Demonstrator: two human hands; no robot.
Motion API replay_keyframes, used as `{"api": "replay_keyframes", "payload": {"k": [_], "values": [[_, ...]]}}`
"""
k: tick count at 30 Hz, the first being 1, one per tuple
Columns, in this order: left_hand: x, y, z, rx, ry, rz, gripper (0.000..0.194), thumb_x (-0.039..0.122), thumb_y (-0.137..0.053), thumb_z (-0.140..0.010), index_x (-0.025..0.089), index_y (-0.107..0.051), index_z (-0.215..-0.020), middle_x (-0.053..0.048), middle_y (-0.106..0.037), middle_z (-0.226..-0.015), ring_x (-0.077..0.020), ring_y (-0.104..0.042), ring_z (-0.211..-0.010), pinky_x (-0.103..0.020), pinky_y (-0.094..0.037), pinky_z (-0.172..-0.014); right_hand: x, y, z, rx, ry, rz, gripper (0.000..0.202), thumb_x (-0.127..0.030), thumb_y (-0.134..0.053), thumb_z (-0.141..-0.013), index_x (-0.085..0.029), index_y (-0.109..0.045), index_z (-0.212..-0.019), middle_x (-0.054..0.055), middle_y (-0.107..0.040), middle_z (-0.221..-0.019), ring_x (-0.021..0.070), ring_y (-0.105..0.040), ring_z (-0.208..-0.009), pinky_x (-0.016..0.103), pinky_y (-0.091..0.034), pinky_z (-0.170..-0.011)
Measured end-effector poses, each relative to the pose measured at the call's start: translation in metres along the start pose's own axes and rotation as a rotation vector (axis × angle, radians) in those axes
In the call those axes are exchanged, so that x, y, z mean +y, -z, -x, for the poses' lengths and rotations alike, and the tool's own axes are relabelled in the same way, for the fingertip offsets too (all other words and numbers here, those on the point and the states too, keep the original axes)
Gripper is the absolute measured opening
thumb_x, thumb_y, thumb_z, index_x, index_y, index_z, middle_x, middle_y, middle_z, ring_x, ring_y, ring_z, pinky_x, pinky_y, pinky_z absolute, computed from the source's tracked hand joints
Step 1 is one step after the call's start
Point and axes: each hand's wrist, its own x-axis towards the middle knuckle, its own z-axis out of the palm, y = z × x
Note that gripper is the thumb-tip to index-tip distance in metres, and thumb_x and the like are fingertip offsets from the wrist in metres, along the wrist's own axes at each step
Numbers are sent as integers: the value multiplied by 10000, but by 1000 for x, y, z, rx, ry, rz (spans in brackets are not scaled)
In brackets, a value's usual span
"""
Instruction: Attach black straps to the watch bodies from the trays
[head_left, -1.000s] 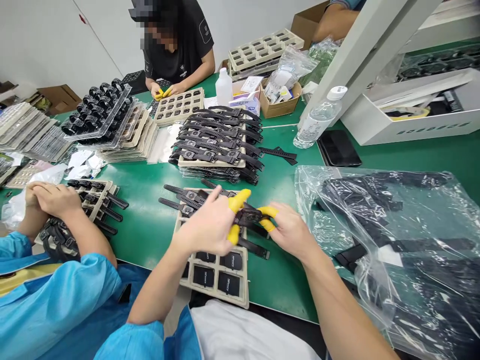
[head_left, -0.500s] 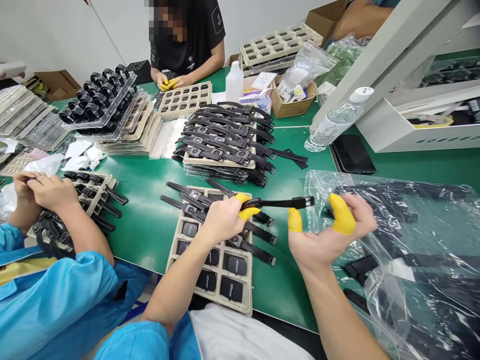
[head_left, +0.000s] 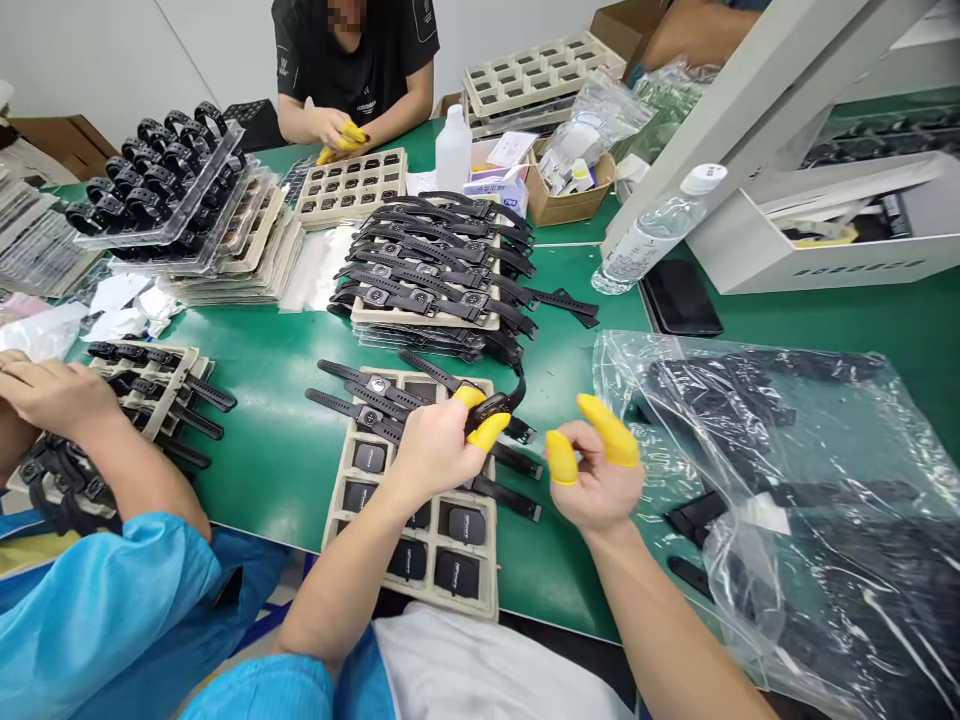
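Observation:
My left hand [head_left: 442,440], with yellow finger cots on thumb and forefinger, pinches a black smartwatch [head_left: 491,405] above the right side of a beige tray. One strap piece of the watch curves upward from its case. To the right, my right hand [head_left: 598,465] also wears yellow cots; its thumb and forefinger are apart with nothing between them. Under my left hand, the beige tray [head_left: 491,590] holds square watch faces [head_left: 457,572] in its lower pockets. Watches with straps attached [head_left: 367,415] lie across its upper part, partly covered by my hand.
A clear plastic bag [head_left: 720,400] of black straps lies at the right. Behind my tray stands a stack of trays with strapped watches [head_left: 427,255]. A phone [head_left: 681,298] and water bottle [head_left: 660,230] are beyond the bag. Co-workers sit at the left and across the table.
The watch's strap was stretched out toward my right hand and now curves upward. My right hand has moved left, nearer the watch. The co-worker at the left has lowered their hands.

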Motion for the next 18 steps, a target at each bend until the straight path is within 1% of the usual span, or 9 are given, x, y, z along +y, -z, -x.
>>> {"api": "replay_keyframes", "payload": {"k": [1, 2, 3, 4, 6, 7, 9, 12, 18], "values": [[0, 1, 0, -36, -27, 13, 211, 342, -610, -975, 207, -648, -1132, -54, -742, -865, -236, -714, -754, -311, -534, -687, -2, -2, 1, -99, -31, -35, 286, -420, -674, -961, -242, -578, -761, -29, -548, -606, 138, -472, -492, 290, -393, -473], [-1, 2, 0, -77, -56, 29, 191, 330, -606, -980, 214, -646, -1126, -55, -750, -899, -233, -722, -785, -305, -538, -708, -5, -4, 0, -184, -74, -92, 312, -438, -679, -960, -243, -568, -743, -26, -557, -600, 137, -476, -486, 286, -385, -459], [-2, 3, 0, -120, -84, 42, 173, 325, -605, -984, 221, -645, -1117, -53, -755, -927, -229, -727, -811, -299, -539, -723, -8, -6, -1, -249, -133, -160, 293, -461, -684, -957, -244, -588, -785, -25, -572, -601, 137, -483, -477, 283, -384, -449], [-3, 4, 0, -161, -107, 47, 158, 324, -605, -987, 227, -643, -1106, -50, -757, -949, -227, -731, -830, -293, -539, -733, -11, -7, -3, -299, -210, -232, 268, -492, -690, -951, -245, -615, -876, -29, -591, -605, 137, -490, -466, 279, -388, -442], [-6, 6, -2, -234, -136, 36, 132, 316, -600, -991, 227, -637, -1081, -50, -759, -967, -226, -733, -845, -289, -534, -733, -14, -7, -9, -362, -363, -397, 356, -549, -707, -928, -245, -611, -1087, -47, -607, -605, 131, -474, -435, 266, -372, -425], [-8, 6, -2, -261, -144, 26, 121, 313, -597, -994, 225, -634, -1068, -50, -759, -967, -226, -732, -846, -286, -532, -730, -16, -6, -11, -390, -428, -483, 419, -563, -719, -916, -243, -587, -1151, -61, -596, -593, 122, -449, -418, 254, -345, -416], [-10, 4, -3, -290, -159, 6, 105, 316, -595, -996, 225, -631, -1034, -49, -758, -962, -224, -732, -841, -280, -527, -721, -17, -3, -15, -443, -518, -637, 443, -560, -748, -896, -239, -565, -1139, -96, -522, -545, 98, -374, -393, 229, -264, -408], [-12, 2, -3, -274, -173, -11, 115, 336, -595, -999, 229, -636, -1005, -48, -753, -944, -220, -729, -815, -278, -527, -710, -18, -1, -17, -446, -564, -761, 399, -516, -794, -872, -239, -551, -1024, -125, -420, -530, 67, -273, -390, 216, -173, -420], [-10, 3, -3, -262, -215, -15, 191, 346, -582, -1007, 240, -649, -1151, -49, -758, -936, -229, -741, -821, -285, -549, -719, -23, -2, -19, -421, -605, -820, 394, -462, -841, -834, -239, -544, -964, -95, -467, -652, 41, -259, -419, 209, -162, -433]]}}
